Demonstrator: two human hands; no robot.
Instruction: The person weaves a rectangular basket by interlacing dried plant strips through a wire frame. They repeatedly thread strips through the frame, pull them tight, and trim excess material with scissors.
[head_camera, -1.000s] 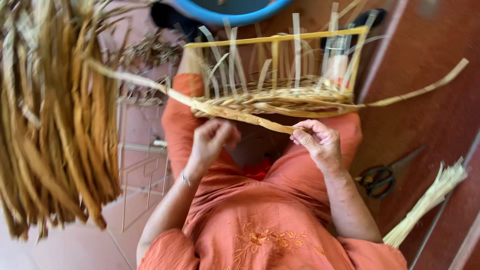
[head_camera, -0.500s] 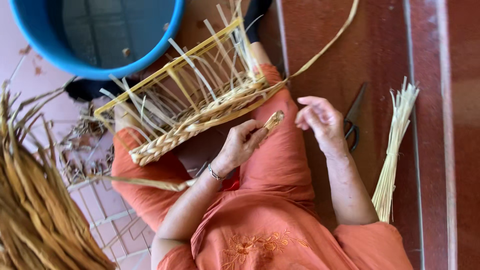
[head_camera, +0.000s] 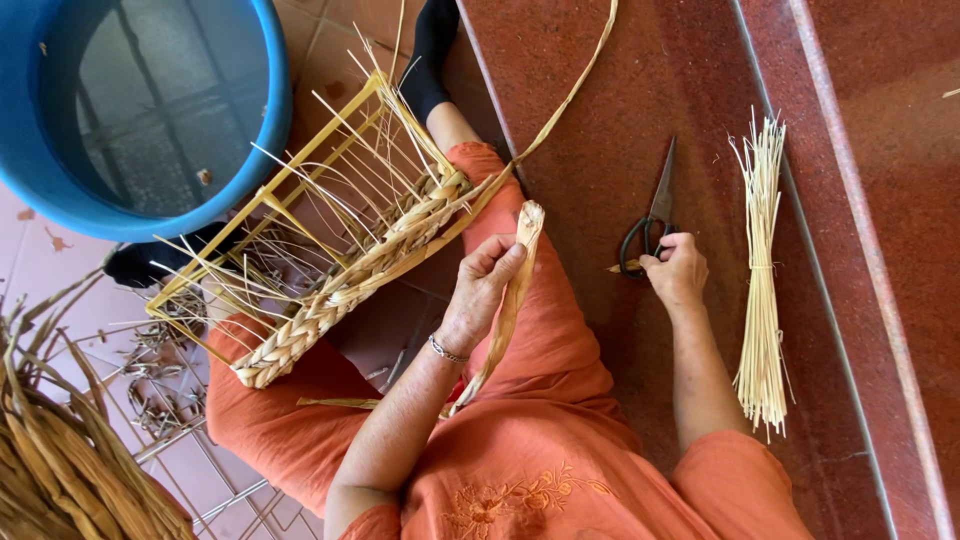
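- Red polished stone floor (head_camera: 700, 90) runs to the right; a blue water tub (head_camera: 270, 120) sits far left
- Left hand (head_camera: 487, 285) is closed around a flat straw strip (head_camera: 515, 300) above the lap; a loose pinch could let the strip slip and slacken the braided edge (head_camera: 340, 290) on the yellow frame (head_camera: 300, 180), which rests across the knees
- Right hand (head_camera: 675, 270) curls onto the handles of the black scissors (head_camera: 650, 225) on the floor, not lifted; the blades lie near the bundle of thin straws (head_camera: 762, 270) and could snag it
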